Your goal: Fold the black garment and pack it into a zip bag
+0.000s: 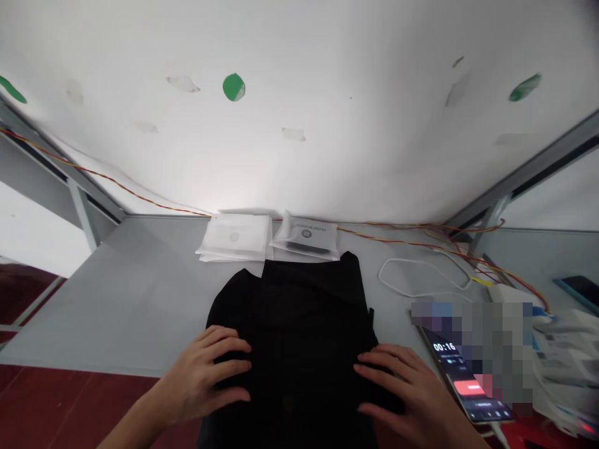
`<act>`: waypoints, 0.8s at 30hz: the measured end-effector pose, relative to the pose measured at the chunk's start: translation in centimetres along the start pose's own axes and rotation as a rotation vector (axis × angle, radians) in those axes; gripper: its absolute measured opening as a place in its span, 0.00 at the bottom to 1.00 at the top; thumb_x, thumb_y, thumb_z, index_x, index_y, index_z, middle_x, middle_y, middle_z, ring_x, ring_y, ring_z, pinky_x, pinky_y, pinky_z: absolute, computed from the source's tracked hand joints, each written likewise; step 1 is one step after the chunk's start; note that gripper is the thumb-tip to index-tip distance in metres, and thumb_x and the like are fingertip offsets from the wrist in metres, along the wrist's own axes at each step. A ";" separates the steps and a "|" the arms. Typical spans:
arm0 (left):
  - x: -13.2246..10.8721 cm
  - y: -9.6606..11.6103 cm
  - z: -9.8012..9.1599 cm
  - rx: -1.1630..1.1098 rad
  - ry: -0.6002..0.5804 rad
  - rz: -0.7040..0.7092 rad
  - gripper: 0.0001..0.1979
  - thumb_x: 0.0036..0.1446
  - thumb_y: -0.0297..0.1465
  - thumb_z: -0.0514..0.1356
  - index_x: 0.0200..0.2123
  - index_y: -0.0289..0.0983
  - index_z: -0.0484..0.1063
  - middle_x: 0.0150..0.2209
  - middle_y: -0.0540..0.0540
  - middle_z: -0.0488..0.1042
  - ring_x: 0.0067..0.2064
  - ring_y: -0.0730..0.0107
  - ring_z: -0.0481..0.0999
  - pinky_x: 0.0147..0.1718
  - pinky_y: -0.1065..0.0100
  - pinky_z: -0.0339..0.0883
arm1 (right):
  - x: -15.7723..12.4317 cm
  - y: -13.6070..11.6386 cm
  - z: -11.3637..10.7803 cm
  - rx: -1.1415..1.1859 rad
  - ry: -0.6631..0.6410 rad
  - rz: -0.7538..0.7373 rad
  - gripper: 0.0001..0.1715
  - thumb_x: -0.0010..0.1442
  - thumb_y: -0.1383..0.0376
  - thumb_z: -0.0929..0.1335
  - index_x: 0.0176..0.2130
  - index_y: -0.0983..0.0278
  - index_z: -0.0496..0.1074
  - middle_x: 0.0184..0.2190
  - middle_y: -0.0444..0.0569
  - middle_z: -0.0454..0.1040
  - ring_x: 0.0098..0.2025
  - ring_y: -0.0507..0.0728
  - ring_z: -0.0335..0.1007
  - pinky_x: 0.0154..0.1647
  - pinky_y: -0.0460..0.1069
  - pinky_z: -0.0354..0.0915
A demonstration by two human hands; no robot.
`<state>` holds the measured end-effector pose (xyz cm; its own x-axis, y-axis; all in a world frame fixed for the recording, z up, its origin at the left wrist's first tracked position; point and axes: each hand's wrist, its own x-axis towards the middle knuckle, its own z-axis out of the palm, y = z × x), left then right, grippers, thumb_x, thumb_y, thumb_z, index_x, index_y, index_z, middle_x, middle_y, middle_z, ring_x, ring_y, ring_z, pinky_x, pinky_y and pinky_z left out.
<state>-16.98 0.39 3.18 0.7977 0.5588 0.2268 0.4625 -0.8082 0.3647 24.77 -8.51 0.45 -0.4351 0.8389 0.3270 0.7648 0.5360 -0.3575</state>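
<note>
A black cloth item (299,324), whose kind I cannot make out, lies spread over the grey table and hangs past its front edge. On its left side rests my left hand (206,371), fingers stretched out and apart. My right hand (402,386) lies on the right side of the cloth, its fingers also spread. Behind the cloth are a stack of white plastic bags (234,237) and a frosted plastic bag (309,237) with something dark inside and a printed logo.
To the right, a phone (468,374) shows a timer, with a white cable (407,294) behind it. White packages (566,362) crowd the far right, partly blurred. Red and yellow wires (140,194) run along the table's back edge, against a white wall (327,168).
</note>
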 end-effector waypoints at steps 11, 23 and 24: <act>-0.3 -1.0 0.2 -0.224 0.082 -0.252 0.12 0.70 0.31 0.57 0.50 0.47 0.79 0.46 0.48 0.84 0.48 0.64 0.83 0.48 0.65 0.77 | 0.4 0.6 -0.3 0.325 -0.039 0.261 0.14 0.71 0.59 0.66 0.46 0.54 0.81 0.41 0.52 0.83 0.46 0.63 0.80 0.45 0.58 0.78; 1.3 -1.7 1.1 -0.244 0.109 -0.563 0.15 0.71 0.41 0.52 0.40 0.43 0.75 0.34 0.52 0.81 0.34 0.67 0.81 0.34 0.69 0.71 | 1.6 1.9 -1.3 0.476 -0.151 0.438 0.15 0.71 0.53 0.65 0.47 0.55 0.78 0.42 0.50 0.82 0.45 0.62 0.80 0.47 0.55 0.76; 1.5 -1.9 1.1 -0.251 0.116 -0.581 0.14 0.71 0.41 0.52 0.40 0.44 0.76 0.35 0.52 0.82 0.34 0.66 0.81 0.34 0.69 0.71 | 1.9 2.0 -1.2 0.475 -0.138 0.482 0.16 0.71 0.52 0.63 0.46 0.55 0.78 0.41 0.50 0.82 0.43 0.62 0.80 0.44 0.54 0.75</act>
<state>-16.23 2.55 1.80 0.3901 0.9205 0.0200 0.6911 -0.3071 0.6543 26.03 -5.93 1.45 -0.1787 0.9816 -0.0678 0.6108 0.0567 -0.7898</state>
